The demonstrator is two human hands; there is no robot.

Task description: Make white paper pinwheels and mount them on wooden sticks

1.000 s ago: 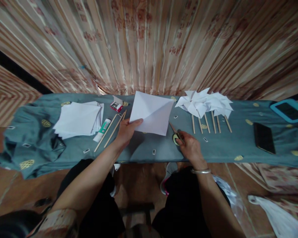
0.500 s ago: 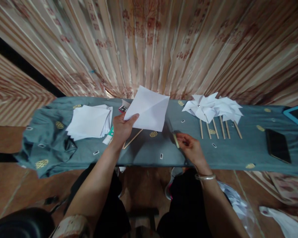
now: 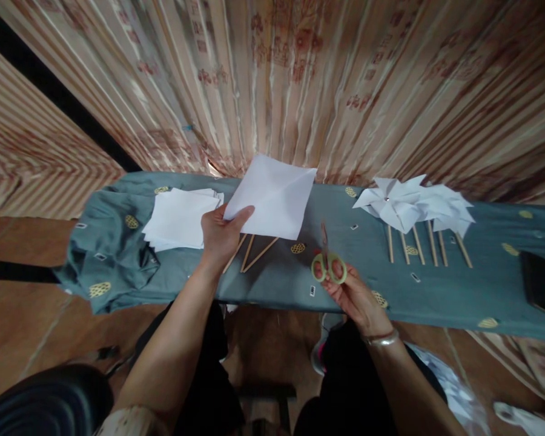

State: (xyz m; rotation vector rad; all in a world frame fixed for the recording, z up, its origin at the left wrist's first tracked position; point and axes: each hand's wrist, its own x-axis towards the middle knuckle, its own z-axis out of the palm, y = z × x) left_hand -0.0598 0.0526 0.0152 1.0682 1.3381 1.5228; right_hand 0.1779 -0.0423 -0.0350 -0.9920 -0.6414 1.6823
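Note:
A creased white square sheet of paper [image 3: 277, 194] is pinched at its left corner by my left hand [image 3: 222, 236], thumb on top, and is held over the table. My right hand [image 3: 352, 297] holds a pair of scissors [image 3: 327, 260] with pale green handles, blades pointing away from me. The scissors are to the right of the sheet and apart from it. Beyond my left wrist lies a stack of white paper sheets [image 3: 177, 218]. Several thin wooden sticks [image 3: 258, 254] lie partly hidden under the held sheet.
White paper pinwheels [image 3: 390, 203] on wooden sticks lie overlapping at the right of the cloth-covered table [image 3: 290, 284]. A dark phone [image 3: 542, 281] rests near the right edge. Behind the table hangs a patterned curtain [image 3: 272, 91]. A black round seat [image 3: 45, 399] stands at lower left.
The scissors have turned in my right hand, so both handle loops now face up. The view has shifted, moving the table's things rightward. My left hand still holds the sheet.

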